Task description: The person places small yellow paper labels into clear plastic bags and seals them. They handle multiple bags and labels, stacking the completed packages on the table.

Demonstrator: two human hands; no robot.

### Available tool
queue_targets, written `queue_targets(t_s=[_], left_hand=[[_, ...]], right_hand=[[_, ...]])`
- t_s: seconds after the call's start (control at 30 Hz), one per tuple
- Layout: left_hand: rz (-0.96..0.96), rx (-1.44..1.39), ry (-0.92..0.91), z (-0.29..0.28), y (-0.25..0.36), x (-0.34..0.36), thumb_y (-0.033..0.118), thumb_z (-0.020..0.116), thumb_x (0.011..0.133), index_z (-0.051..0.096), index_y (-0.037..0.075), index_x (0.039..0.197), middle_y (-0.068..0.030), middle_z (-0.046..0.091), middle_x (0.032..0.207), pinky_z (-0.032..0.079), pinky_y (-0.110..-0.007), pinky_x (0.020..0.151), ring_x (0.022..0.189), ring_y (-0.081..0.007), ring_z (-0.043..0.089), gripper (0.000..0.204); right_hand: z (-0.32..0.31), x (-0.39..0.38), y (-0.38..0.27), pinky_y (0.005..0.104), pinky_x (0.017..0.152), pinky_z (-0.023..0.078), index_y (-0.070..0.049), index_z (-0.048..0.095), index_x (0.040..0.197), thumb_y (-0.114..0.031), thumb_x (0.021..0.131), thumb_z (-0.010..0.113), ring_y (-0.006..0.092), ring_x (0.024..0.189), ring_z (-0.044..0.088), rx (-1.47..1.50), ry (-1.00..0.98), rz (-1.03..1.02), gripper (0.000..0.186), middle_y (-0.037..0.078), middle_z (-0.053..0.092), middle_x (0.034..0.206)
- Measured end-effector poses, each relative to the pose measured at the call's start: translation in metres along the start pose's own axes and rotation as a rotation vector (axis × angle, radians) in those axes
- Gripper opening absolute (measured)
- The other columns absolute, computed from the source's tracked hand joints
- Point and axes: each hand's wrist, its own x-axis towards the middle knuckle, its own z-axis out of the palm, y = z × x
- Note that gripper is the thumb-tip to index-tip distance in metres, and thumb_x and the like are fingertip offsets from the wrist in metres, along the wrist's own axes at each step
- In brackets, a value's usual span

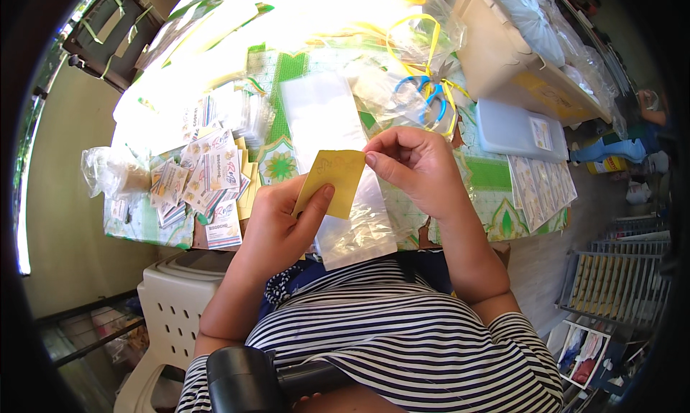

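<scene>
One yellow sheet (336, 186) was held above the near part of the counter (279, 166), slightly tilted, with faint print visible on its face. Left hand (287, 215): it gripped the lower left part of the sheet, the thumb lying flat across the face and the fingers behind. Right hand (413, 165): thumb and forefinger were pinched together on the sheet's upper right corner, the other fingers curled. Beneath the sheet, a long clear plastic bag (323, 107) lay lengthwise across the patterned cloth (489, 176), its near end at the counter's edge. To the left of the hands, printed labels (212, 179) were heaped loosely, overlapping one another, with yellow slips (249, 190) at their right side; a clear plastic bundle (115, 172) stood just beside the heap. Beyond the right hand lay scissors (436, 105) with blue handles, among yellow strapping (433, 35) and crumpled clear plastic. Farther right, a flat translucent container (510, 129) rested in front of a large beige bin (503, 61), and a printed sheet (543, 190) lay near the counter's right edge. A perforated plastic chair (176, 305) stood at the person's left
</scene>
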Motion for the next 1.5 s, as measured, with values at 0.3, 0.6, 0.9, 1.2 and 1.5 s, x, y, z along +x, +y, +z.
queue_targets(t_s=[0.3,0.6,0.9,1.2,1.5], left_hand=[[0.098,0.173,0.031,-0.001,0.011,-0.002,0.008,0.056,0.095,0.066,-0.002,0.096,-0.0148,0.061,0.067,0.045,-0.034,0.053,0.054,-0.0242,0.058,0.015],[0.149,0.28,0.059,0.004,0.011,-0.005,0.005,0.057,0.094,0.066,-0.002,0.104,-0.0178,0.063,0.072,0.049,-0.037,0.056,0.059,-0.0305,0.063,0.016],[0.077,0.126,0.132,0.0,-0.004,-0.003,0.005,0.056,0.094,0.065,-0.003,0.097,-0.0113,0.057,0.066,0.042,-0.03,0.052,0.053,-0.0168,0.051,0.013],[-0.197,-0.384,0.073,-0.013,-0.006,-0.009,0.011,0.056,0.099,0.066,-0.004,0.107,0.0007,0.067,0.087,0.045,-0.021,0.069,0.078,-0.0033,0.055,0.02],[-0.16,-0.432,-0.032,-0.018,-0.011,-0.004,0.015,0.057,0.099,0.066,-0.005,0.109,-0.0003,0.068,0.091,0.046,-0.022,0.072,0.083,-0.0031,0.056,0.023]], right_hand=[[0.008,-0.002,-0.002,0.0166,0.068,0.049,0.003,0.067,0.099,0.004,0.089,0.064,0.0035,0.076,0.062,-0.07,0.06,-0.004,0.011,0.002,0.067,0.087],[0.021,0.003,0.002,0.0213,0.056,0.046,0.0,0.065,0.091,-0.002,0.082,0.067,0.0053,0.061,0.054,-0.519,0.166,-0.267,0.009,0.002,0.061,0.075],[0.028,0.001,0.007,0.0238,0.055,0.044,0.002,0.062,0.091,-0.001,0.085,0.063,0.0065,0.06,0.052,-0.46,0.135,-0.289,0.006,0.004,0.059,0.076],[0.012,0.0,0.007,0.0175,0.064,0.043,0.0,0.068,0.097,-0.009,0.092,0.065,0.0029,0.072,0.053,0.219,-0.06,0.093,0.011,0.0,0.065,0.086],[0.004,-0.001,-0.002,0.0169,0.07,0.048,0.002,0.068,0.1,-0.005,0.088,0.07,0.0025,0.077,0.059,0.17,-0.109,0.111,0.015,0.0,0.067,0.088]])
